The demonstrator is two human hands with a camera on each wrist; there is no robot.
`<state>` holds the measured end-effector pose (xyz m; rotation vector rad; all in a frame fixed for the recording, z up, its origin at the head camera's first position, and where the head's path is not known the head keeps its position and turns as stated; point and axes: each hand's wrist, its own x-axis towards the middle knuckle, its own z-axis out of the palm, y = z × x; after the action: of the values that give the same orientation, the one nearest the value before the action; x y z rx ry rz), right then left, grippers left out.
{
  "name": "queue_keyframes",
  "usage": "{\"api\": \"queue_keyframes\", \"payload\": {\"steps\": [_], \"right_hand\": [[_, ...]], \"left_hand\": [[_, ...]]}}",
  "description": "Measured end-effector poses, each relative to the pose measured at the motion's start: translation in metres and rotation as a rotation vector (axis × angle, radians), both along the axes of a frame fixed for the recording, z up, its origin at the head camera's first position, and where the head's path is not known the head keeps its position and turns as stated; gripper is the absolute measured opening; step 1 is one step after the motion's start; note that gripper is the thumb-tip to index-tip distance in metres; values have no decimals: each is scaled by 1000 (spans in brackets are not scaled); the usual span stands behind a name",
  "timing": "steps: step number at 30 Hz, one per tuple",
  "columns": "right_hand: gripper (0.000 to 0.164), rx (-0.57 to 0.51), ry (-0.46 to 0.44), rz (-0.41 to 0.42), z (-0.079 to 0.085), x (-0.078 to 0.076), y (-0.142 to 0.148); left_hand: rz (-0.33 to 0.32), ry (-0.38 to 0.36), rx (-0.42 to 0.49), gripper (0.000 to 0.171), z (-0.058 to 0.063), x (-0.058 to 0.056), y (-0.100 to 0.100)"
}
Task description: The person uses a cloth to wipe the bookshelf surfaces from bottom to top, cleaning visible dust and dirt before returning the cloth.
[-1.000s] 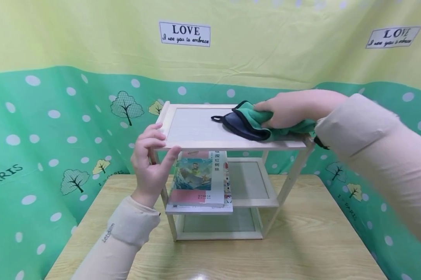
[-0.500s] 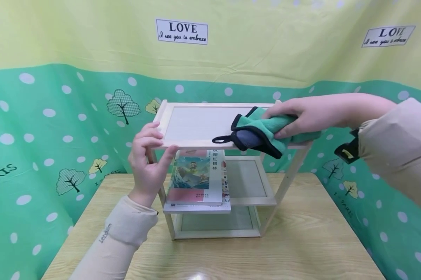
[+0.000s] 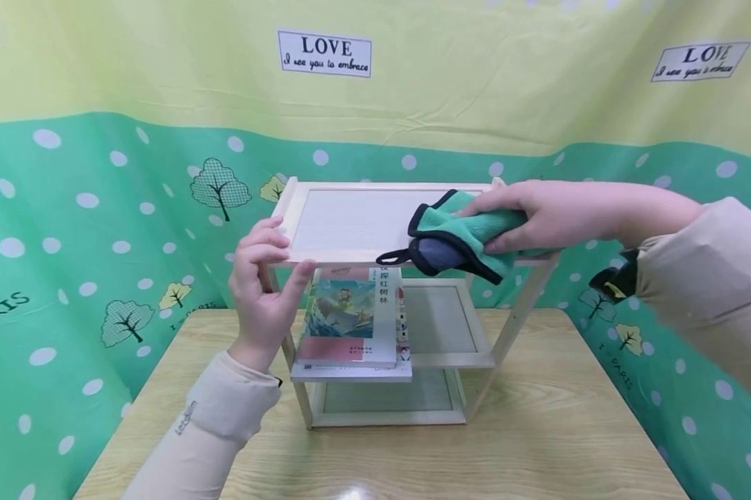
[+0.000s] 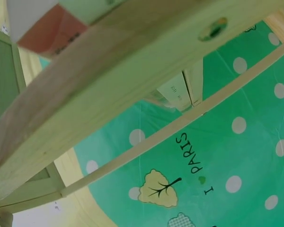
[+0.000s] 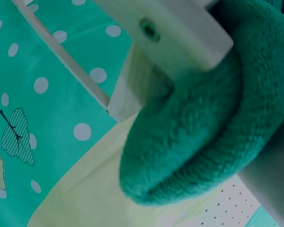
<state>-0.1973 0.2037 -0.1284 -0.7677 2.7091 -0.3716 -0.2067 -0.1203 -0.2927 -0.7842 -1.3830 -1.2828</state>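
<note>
A white three-tier shelf rack (image 3: pixel 350 215) stands on the wooden table. My left hand (image 3: pixel 263 292) grips the front left corner of its top board, fingers over the edge and thumb along the front. At the right end of that board, my right hand (image 3: pixel 538 215) holds a green cloth (image 3: pixel 475 226) with black edging, a dark patch and a black loop. Part of the cloth hangs over the front edge. In the right wrist view the folded cloth (image 5: pixel 194 137) lies against the end of a rail (image 5: pixel 180 38). Neither wrist view shows fingers clearly.
Stacked books (image 3: pixel 350 319) lie on the left of the middle shelf, the lower one jutting past its front edge. Beneath is a bottom shelf (image 3: pixel 388 396). The wooden table (image 3: pixel 538 417) extends around the rack. A green and yellow patterned curtain (image 3: pixel 132 208) hangs behind and beside it.
The right hand and cloth moved right and toward the front edge of the top board, then shifted only slightly. The left hand has kept its hold on the corner.
</note>
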Motion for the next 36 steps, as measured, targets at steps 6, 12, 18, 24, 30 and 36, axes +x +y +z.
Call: {"api": "queue_keyframes", "payload": {"steps": [6, 12, 18, 24, 30, 36], "right_hand": [[52, 15, 51, 31, -2, -2, -6], [51, -16, 27, 42, -2, 2, -15], [50, 9, 52, 88, 0, 5, -33], [47, 34, 93, 121, 0, 3, -56], [48, 30, 96, 118, -3, 0, -72], [54, 18, 77, 106, -5, -4, -83]], "left_hand": [[5, -1, 2, 58, 0, -1, 0], [9, -1, 8, 59, 2, 0, 0], [7, -5, 9, 59, 2, 1, 2], [-4, -9, 11, 59, 2, 1, 2], [-1, 8, 3, 57, 2, 1, 1], [12, 14, -3, 56, 0, 0, 0]]}}
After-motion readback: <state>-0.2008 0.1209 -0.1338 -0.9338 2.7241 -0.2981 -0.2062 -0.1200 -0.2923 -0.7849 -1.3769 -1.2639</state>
